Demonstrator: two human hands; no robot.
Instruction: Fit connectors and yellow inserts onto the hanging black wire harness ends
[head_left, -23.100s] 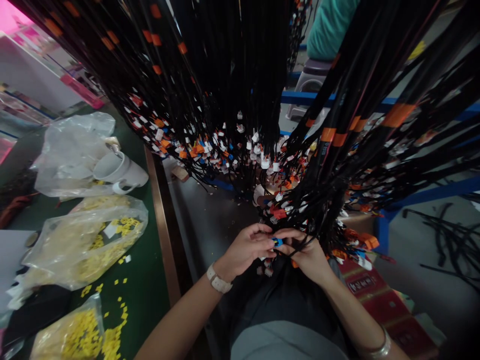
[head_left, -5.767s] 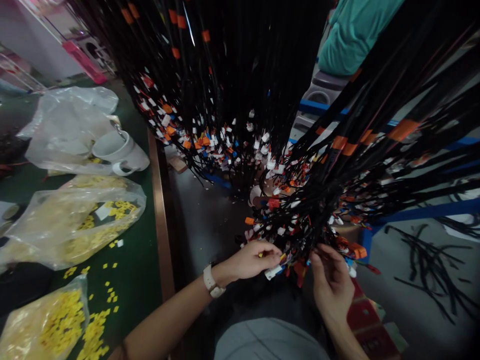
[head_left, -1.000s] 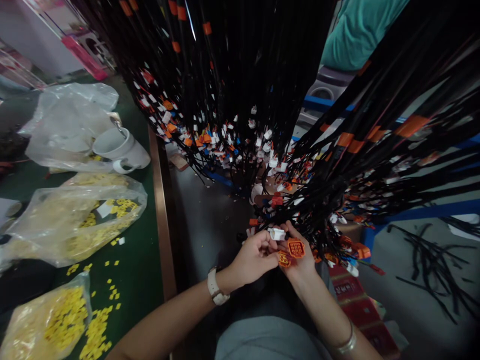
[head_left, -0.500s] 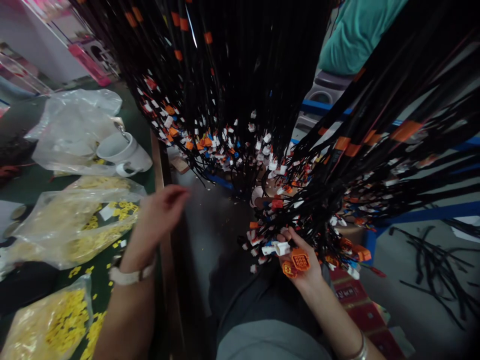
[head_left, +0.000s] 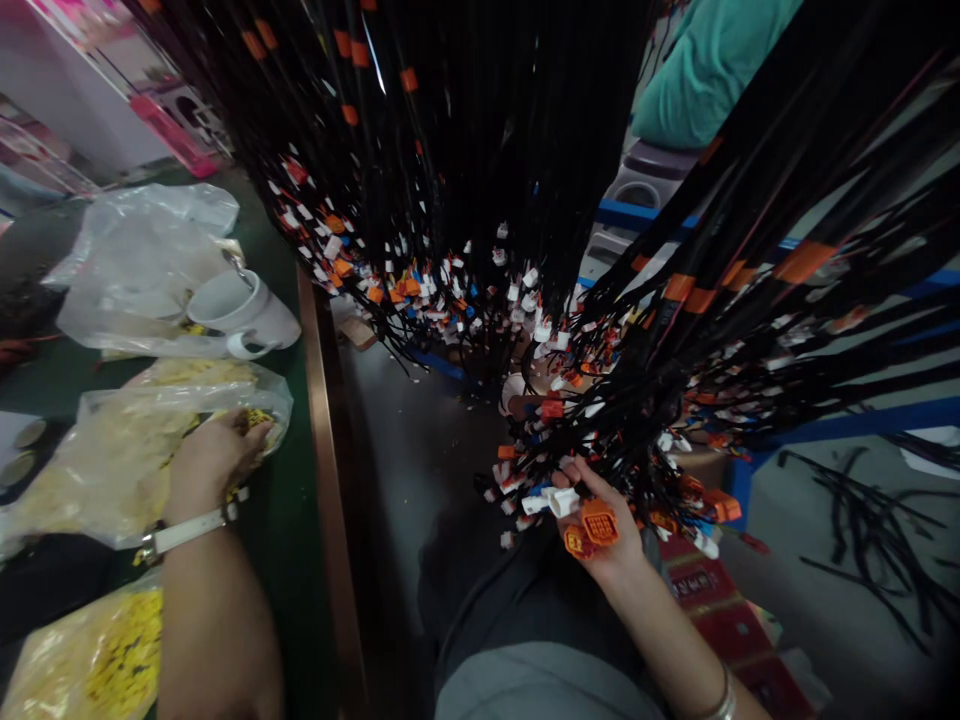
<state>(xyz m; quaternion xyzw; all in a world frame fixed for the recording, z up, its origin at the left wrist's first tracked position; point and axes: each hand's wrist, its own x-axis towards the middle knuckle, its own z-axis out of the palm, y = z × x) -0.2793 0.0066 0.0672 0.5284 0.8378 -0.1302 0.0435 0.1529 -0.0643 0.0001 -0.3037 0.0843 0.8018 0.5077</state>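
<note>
The right hand is cupped palm-up below the hanging wires, fingers curled around a small cluster of plugs: two orange plugs and a white plug rest against its fingertips, each on thin black leads. The left hand is over on the bench, fingers pushed into the mouth of a clear bag of yellow clips; whether it has pinched one I cannot tell, since the fingertips are buried in the plastic.

The plugs look light, hard and slick, small enough to slip from a loose pinch, so they are best taken by the flat sides of the housing, not by the leads, which are limp and would tangle with their neighbours. The yellow clips seem lighter still, and a fingertip pinch should suit them.

Beyond the bag lies a white mug on its side, against another crumpled bag. A second bag of clips sits nearer the body. A person in teal sits behind the wires.
</note>
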